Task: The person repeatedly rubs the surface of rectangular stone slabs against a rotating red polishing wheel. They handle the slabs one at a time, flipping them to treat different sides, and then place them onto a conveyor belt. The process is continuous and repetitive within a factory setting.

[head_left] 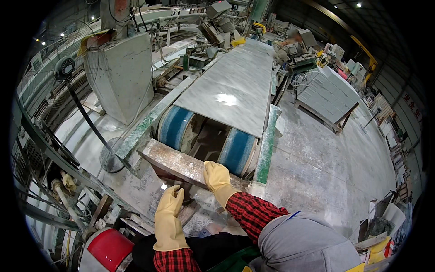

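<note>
The right hand (216, 177), in a yellow glove, lies flat with fingers loosely spread on the rusty metal bar (179, 164) at the end of the conveyor, gripping nothing, while the gloved left hand (170, 209) rests open on the dusty ledge just below that bar. Right behind the bar sit two blue rollers (176, 127), carrying a long grey-white marble slab (233, 90) that stretches away down the line. A red drum (108, 248) stands at lower left, stacked slabs (324, 93) lean on a rack across the wet concrete floor (317, 167), and a fan (65, 68) stands to the left.
</note>
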Motion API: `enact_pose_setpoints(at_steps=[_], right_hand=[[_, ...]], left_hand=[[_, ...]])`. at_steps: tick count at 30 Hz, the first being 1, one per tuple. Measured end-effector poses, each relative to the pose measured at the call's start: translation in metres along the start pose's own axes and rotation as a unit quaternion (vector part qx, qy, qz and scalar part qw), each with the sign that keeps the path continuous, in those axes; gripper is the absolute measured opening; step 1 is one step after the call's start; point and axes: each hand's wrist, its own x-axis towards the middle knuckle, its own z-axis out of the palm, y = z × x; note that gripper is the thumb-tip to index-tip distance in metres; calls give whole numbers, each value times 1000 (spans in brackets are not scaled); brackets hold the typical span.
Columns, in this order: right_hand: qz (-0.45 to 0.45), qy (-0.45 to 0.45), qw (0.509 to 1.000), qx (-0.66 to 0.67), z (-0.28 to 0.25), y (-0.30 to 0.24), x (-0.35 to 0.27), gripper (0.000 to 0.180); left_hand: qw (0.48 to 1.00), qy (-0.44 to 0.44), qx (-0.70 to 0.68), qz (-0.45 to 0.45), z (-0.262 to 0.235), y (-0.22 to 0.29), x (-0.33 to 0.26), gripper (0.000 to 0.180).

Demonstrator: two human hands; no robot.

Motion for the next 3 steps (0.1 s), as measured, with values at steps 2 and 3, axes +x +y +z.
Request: enact_pose_setpoints(at_steps=[2, 3], right_hand=[[-9, 18, 1000, 8, 6, 3, 0, 23], [-9, 18, 1000, 8, 9, 5, 0, 23]], left_hand=[[1000, 3, -4, 5, 2, -4, 3, 44], [1000, -5, -18, -5, 2, -3, 3, 44]])
